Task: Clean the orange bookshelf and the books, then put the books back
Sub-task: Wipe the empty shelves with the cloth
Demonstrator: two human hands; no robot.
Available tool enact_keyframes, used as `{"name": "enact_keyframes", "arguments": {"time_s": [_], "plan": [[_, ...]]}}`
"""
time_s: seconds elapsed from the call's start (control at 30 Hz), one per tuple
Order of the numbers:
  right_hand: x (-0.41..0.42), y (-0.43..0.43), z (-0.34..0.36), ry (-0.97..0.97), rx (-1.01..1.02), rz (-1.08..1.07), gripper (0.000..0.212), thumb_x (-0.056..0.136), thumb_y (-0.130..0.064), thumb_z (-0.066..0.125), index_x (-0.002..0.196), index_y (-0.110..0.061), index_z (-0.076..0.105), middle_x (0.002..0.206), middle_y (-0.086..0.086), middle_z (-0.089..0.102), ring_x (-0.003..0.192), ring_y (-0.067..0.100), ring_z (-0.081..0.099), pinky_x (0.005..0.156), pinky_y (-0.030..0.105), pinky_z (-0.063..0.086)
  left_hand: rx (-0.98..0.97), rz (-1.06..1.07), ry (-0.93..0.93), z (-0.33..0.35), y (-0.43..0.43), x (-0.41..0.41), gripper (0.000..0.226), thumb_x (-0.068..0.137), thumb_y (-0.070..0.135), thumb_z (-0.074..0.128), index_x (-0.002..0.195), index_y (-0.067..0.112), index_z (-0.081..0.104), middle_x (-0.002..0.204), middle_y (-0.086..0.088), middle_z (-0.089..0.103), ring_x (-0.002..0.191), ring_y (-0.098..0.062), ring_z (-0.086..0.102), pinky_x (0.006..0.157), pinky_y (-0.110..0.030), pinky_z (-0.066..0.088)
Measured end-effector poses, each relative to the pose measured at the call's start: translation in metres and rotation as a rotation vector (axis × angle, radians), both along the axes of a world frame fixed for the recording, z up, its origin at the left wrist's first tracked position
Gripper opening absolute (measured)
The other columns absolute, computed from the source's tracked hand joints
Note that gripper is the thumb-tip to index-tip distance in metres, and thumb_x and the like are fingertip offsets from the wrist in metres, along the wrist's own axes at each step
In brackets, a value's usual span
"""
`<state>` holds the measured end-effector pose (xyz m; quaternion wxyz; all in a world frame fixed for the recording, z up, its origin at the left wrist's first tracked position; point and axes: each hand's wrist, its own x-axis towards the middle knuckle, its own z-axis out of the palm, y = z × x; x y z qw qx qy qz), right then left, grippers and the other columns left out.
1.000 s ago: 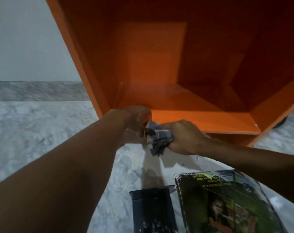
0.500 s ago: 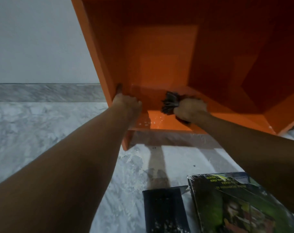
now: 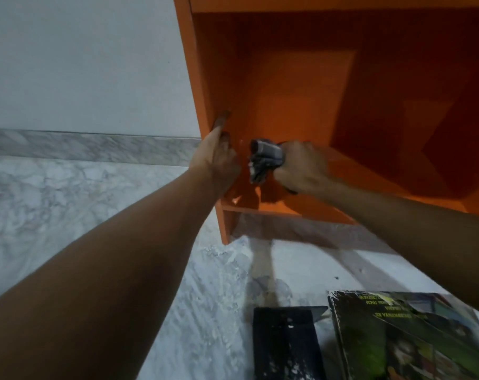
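Head-worn wide-angle camera (the only view), forward and down, close to the bottom of the orange bookshelf point(image 3: 287, 100).

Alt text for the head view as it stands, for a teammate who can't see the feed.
The right hand grips a crumpled grey cloth low inside the orange bookshelf, while the left hand holds its left side panel. A dark book and a green-covered book lie on the marble floor in front.
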<state>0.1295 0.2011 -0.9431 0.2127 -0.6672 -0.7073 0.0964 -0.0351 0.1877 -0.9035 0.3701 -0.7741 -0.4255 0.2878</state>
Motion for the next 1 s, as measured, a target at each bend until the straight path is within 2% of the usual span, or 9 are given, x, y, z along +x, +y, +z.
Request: {"name": "enact_keyframes", "arguments": {"time_s": [0.07,0.13,0.2,0.33,0.47,0.63,0.8,0.87,1.0], "plan": [[0.005,0.029,-0.008,-0.018,-0.064,-0.088,0.008,0.082,-0.020,0.058,0.088,-0.016,0.062,0.086,0.010,0.069,0.067,0.024,0.062,0.051,0.024,0.042,-0.009,0.020,-0.021,0.000,-0.001,0.002,0.044,0.090,0.046,0.057,0.129,0.026,0.058,0.134,-0.004,0.058,0.138,-0.030,0.039,0.116,-0.062,-0.006],[0.000,0.041,-0.029,-0.028,-0.184,-0.118,0.031,0.085,-0.024,0.058,0.112,-0.010,0.061,0.116,0.017,0.063,0.101,0.035,0.062,0.078,0.038,0.053,-0.006,0.035,-0.063,0.001,-0.001,0.005,0.036,0.091,0.042,0.059,0.123,0.025,0.061,0.128,-0.004,0.060,0.134,-0.030,0.043,0.117,-0.061,-0.008],[-0.018,0.037,-0.045,-0.107,-0.191,-0.042,0.039,0.085,-0.025,0.060,0.122,-0.010,0.057,0.126,0.017,0.059,0.113,0.037,0.057,0.093,0.041,0.048,-0.005,0.024,-0.082,0.002,-0.001,0.003,0.034,0.091,0.041,0.059,0.121,0.025,0.062,0.127,-0.004,0.061,0.133,-0.029,0.045,0.117,-0.058,-0.008],[-0.044,0.019,-0.046,-0.216,-0.117,0.158,0.025,0.085,-0.022,0.059,0.108,-0.012,0.063,0.115,0.016,0.066,0.104,0.039,0.061,0.081,0.040,0.048,0.011,-0.037,-0.035,0.001,0.002,-0.004,0.035,0.089,0.041,0.061,0.120,0.024,0.062,0.129,-0.008,0.061,0.132,-0.030,0.047,0.119,-0.056,-0.004],[-0.039,-0.013,-0.043,-0.358,-0.037,0.340,0.027,0.073,-0.019,0.065,0.100,-0.015,0.070,0.100,0.015,0.070,0.094,0.038,0.064,0.070,0.037,0.048,-0.006,-0.031,-0.077,0.004,0.002,0.000,0.036,0.088,0.038,0.064,0.121,0.024,0.061,0.128,-0.008,0.061,0.128,-0.029,0.051,0.119,-0.056,-0.004],[-0.035,-0.041,-0.048,-0.582,0.019,0.727,0.032,0.074,-0.017,0.067,0.106,-0.026,0.068,0.104,-0.001,0.067,0.097,0.030,0.057,0.070,0.038,0.048,0.015,-0.029,-0.084,-0.001,0.000,-0.003,0.042,0.088,0.037,0.064,0.127,0.026,0.055,0.134,-0.009,0.057,0.131,-0.029,0.048,0.118,-0.052,0.006],[-0.019,-0.036,-0.042,-0.366,0.241,0.538,0.028,0.065,-0.025,0.074,0.092,-0.025,0.066,0.089,-0.002,0.062,0.076,0.024,0.056,0.061,0.030,0.041,-0.004,-0.049,-0.150,-0.002,0.002,-0.008,0.031,0.089,0.035,0.064,0.117,0.023,0.060,0.128,-0.006,0.061,0.124,-0.025,0.053,0.116,-0.044,0.023],[-0.019,-0.027,-0.048,-0.326,0.221,0.421,0.032,0.066,-0.024,0.071,0.097,-0.020,0.067,0.093,0.003,0.063,0.080,0.030,0.056,0.064,0.032,0.039,0.001,-0.052,-0.166,-0.001,0.003,-0.008,0.029,0.090,0.035,0.063,0.115,0.023,0.060,0.126,-0.006,0.062,0.122,-0.025,0.054,0.114,-0.043,0.027],[-0.029,-0.018,-0.086,-0.629,0.153,0.670,0.033,0.084,-0.023,0.054,0.112,-0.027,0.070,0.120,0.008,0.063,0.100,0.040,0.057,0.081,0.047,0.044,0.005,-0.027,-0.138,-0.001,0.000,-0.003,0.035,0.091,0.033,0.062,0.124,0.024,0.057,0.131,-0.007,0.060,0.125,-0.027,0.053,0.114,-0.043,0.026]]}}
